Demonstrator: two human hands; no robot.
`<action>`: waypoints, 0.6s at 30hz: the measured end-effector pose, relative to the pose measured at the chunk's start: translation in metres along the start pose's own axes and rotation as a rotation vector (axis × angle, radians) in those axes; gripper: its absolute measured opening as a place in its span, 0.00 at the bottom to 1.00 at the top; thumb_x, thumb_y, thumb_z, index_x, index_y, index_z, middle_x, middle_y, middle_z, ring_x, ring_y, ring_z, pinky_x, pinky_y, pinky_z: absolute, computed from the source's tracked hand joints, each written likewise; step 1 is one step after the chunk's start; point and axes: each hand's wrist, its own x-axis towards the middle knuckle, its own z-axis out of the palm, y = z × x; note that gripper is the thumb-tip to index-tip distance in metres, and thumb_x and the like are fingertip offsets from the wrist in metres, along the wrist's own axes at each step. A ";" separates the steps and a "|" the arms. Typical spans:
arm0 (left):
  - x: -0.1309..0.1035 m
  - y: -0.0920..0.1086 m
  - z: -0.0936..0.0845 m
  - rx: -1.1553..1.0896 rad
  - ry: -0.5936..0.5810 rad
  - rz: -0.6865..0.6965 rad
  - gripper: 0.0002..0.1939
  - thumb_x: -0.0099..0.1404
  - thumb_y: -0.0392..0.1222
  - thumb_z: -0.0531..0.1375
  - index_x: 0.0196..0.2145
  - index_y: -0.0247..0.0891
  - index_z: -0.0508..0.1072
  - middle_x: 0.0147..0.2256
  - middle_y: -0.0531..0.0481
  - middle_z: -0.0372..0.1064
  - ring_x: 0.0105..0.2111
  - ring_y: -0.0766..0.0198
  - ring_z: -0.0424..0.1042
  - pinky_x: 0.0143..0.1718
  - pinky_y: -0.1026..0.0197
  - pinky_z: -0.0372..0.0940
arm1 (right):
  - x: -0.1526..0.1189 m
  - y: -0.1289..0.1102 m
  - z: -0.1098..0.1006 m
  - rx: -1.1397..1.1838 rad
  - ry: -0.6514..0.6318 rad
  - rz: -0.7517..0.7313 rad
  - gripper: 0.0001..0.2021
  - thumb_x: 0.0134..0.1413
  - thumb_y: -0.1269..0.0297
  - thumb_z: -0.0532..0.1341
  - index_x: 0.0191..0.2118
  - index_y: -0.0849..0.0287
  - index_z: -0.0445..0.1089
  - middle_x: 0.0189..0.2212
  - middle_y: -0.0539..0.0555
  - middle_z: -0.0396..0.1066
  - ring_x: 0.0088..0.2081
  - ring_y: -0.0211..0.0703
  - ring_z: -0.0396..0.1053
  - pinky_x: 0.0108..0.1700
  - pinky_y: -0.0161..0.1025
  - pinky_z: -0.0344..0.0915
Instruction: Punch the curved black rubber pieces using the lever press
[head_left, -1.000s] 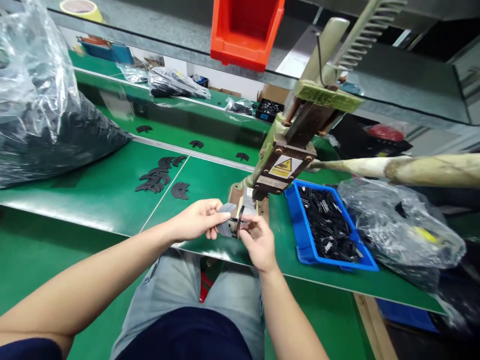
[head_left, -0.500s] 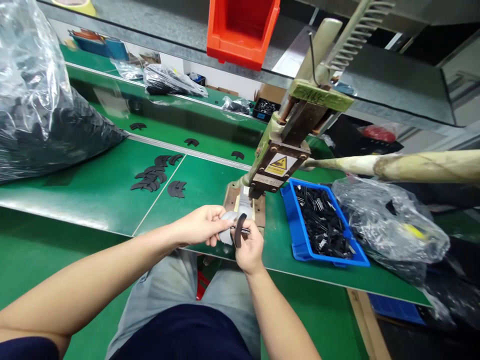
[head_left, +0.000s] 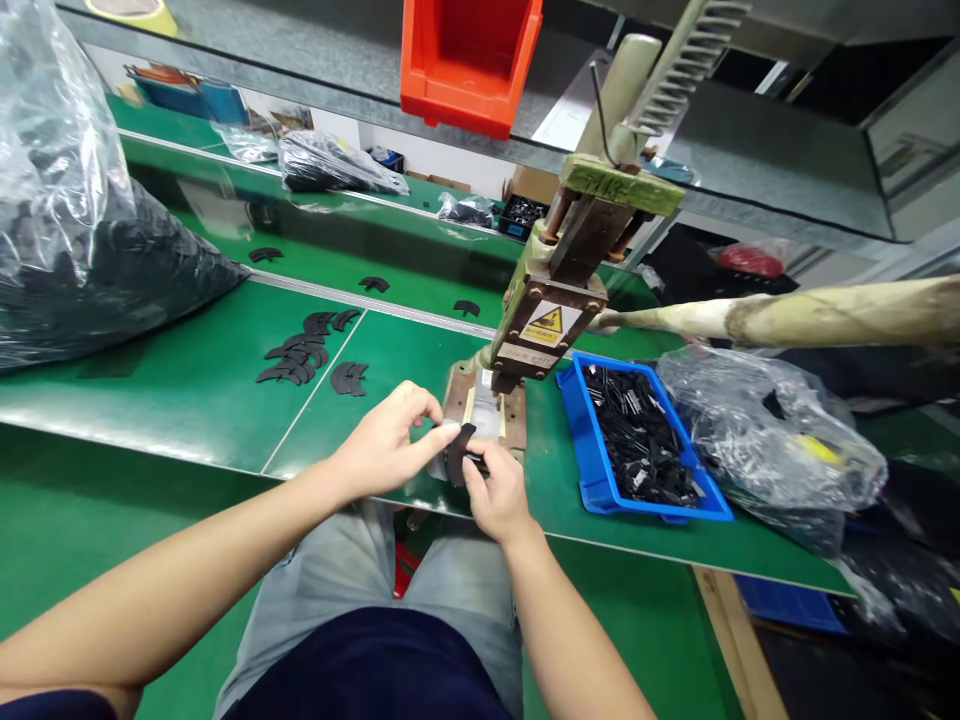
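A black curved piece [head_left: 460, 458] stands on edge at the front of the press base [head_left: 514, 415]. My right hand [head_left: 501, 492] pinches its inner side between thumb and fingers. From the left, my left hand [head_left: 390, 440] reaches in with thumb and index finger apart, the thumb tip at the piece's upper part. Part of a light grey surface [head_left: 435, 466] shows beside the piece, mostly covered by my hands. Above, the ram of the hand press [head_left: 540, 320] hangs clear of both hands.
Several black curved pieces [head_left: 296, 358] lie to the left. A blue bin [head_left: 592, 490] of small black parts stands right of the press, beside a clear plastic bag [head_left: 772, 430]. The press lever [head_left: 825, 312] sticks out rightward. A large filled bag [head_left: 82, 230] sits far left.
The black curved piece has moved slightly left and down onto the press base. My left fingers have loosened from the grey surface and spread; my right hand still grips the piece.
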 end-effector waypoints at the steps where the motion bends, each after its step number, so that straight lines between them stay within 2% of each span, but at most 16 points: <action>1: -0.001 0.000 0.002 0.082 0.010 0.074 0.13 0.68 0.54 0.63 0.36 0.41 0.74 0.36 0.48 0.71 0.38 0.58 0.71 0.43 0.56 0.67 | 0.000 0.000 0.001 -0.023 -0.013 -0.013 0.07 0.65 0.63 0.59 0.45 0.55 0.73 0.38 0.55 0.78 0.41 0.44 0.74 0.46 0.43 0.71; 4: -0.002 0.001 0.008 0.200 -0.068 0.164 0.17 0.72 0.50 0.60 0.26 0.41 0.72 0.31 0.48 0.69 0.36 0.57 0.68 0.43 0.53 0.63 | 0.000 0.000 0.003 -0.077 -0.034 -0.045 0.08 0.66 0.63 0.58 0.45 0.55 0.73 0.38 0.55 0.78 0.41 0.44 0.74 0.45 0.44 0.71; 13: 0.001 -0.002 0.017 0.029 -0.120 0.048 0.22 0.72 0.50 0.60 0.21 0.40 0.68 0.28 0.50 0.66 0.35 0.59 0.67 0.40 0.57 0.62 | -0.004 0.001 -0.004 -0.081 -0.076 -0.125 0.07 0.65 0.65 0.58 0.44 0.55 0.72 0.39 0.57 0.77 0.41 0.45 0.73 0.46 0.46 0.70; 15: 0.000 -0.005 0.019 -0.021 -0.103 0.020 0.20 0.71 0.51 0.61 0.23 0.40 0.68 0.30 0.51 0.65 0.35 0.60 0.67 0.40 0.58 0.63 | -0.006 -0.001 -0.007 -0.068 -0.071 -0.111 0.07 0.65 0.65 0.58 0.44 0.55 0.73 0.39 0.57 0.77 0.41 0.45 0.73 0.46 0.46 0.70; 18: -0.003 -0.012 0.025 -0.242 -0.074 -0.104 0.14 0.67 0.54 0.65 0.35 0.41 0.71 0.34 0.52 0.68 0.34 0.63 0.68 0.36 0.60 0.66 | -0.009 -0.007 -0.016 -0.051 -0.069 -0.070 0.08 0.65 0.64 0.58 0.45 0.55 0.73 0.40 0.58 0.77 0.41 0.44 0.73 0.46 0.45 0.71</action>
